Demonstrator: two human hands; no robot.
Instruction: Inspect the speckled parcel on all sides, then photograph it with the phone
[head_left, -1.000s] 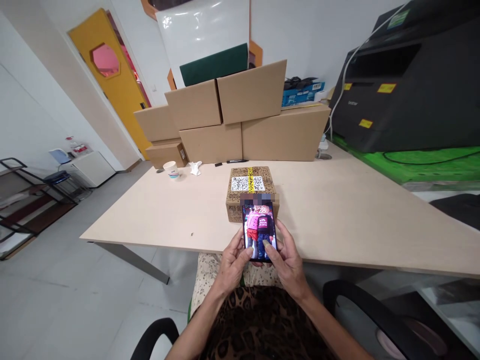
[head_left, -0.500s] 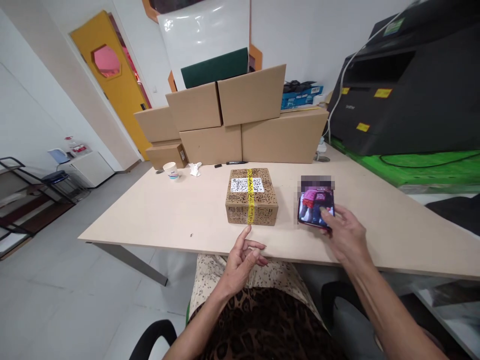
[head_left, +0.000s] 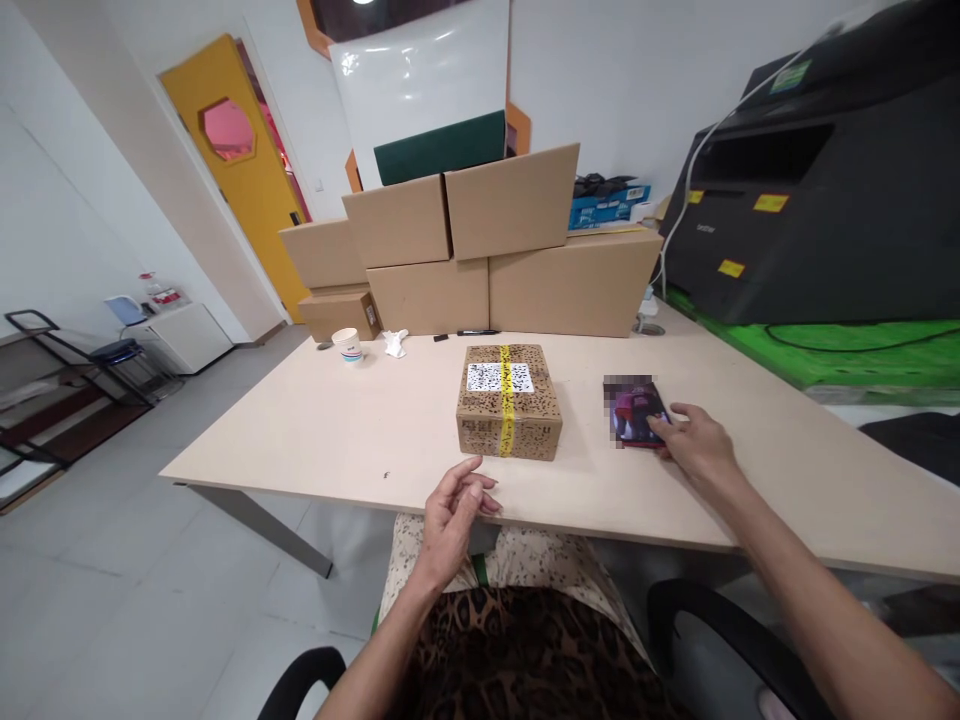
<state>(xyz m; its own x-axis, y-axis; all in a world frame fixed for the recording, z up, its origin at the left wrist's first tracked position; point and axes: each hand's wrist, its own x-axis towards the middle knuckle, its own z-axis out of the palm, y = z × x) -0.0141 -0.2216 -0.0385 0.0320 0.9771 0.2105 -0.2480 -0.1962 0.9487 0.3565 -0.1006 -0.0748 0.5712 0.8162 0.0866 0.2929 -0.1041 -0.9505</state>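
My right hand (head_left: pixel 697 445) grips the lower right edge of a phone (head_left: pixel 637 415), which lies low over the table or on it, its screen lit and partly pixelated. My left hand (head_left: pixel 451 515) is held at the table's front edge with its fingers apart and nothing in them. Just beyond its fingertips sits a closed cardboard box (head_left: pixel 484 435) with a white label (head_left: pixel 487 377) and a yellow tape strip (head_left: pixel 507 400) running over its top and front. The box stands to the left of the phone, and neither hand touches it.
Stacked cartons (head_left: pixel 427 295) line the back of the table (head_left: pixel 300 430), with a paper cup (head_left: pixel 348 346), a crumpled tissue (head_left: pixel 395 343) and a black marker (head_left: pixel 478 332) before them. A large dark printer (head_left: pixel 795 220) stands at the right on a green surface.
My right hand has lowered the phone towards the tabletop, and the phone now looks flatter. My left hand has shifted a little left. The view has moved slightly.
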